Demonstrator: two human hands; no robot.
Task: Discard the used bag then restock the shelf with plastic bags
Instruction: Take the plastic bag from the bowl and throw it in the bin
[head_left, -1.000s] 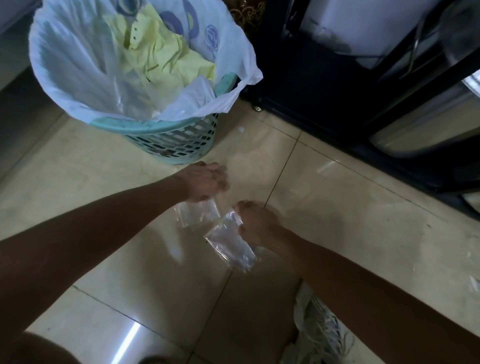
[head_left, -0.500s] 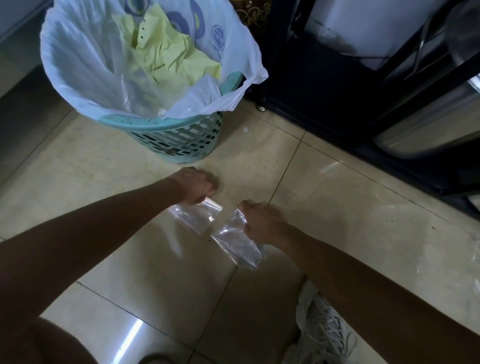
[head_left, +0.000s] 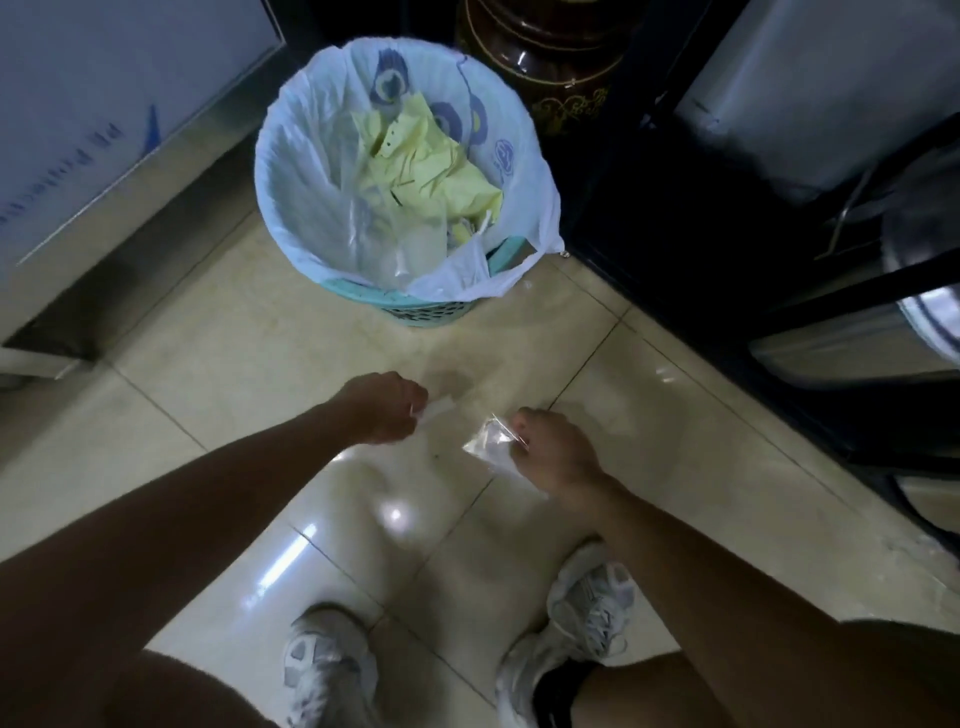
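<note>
Bare forearms, no sleeves, no watch, no rings or bands to be made out on either wrist. Left hand (head_left: 382, 408) and right hand (head_left: 553, 449) ungloved. Bare legs at the bottom of the view, no trouser fabric visible. Pale grey-white sneakers on both feet: left sneaker (head_left: 327, 670) and right sneaker (head_left: 587, 608), chunky, layered panels, white laces, slightly scuffed. Black sock or dark collar at the right ankle (head_left: 553, 691).

Shop or storeroom corner, glossy beige tiled floor (head_left: 218, 395), white-lined teal plastic waste basket (head_left: 410, 312), black metal shelving (head_left: 737, 270) just right of it
</note>
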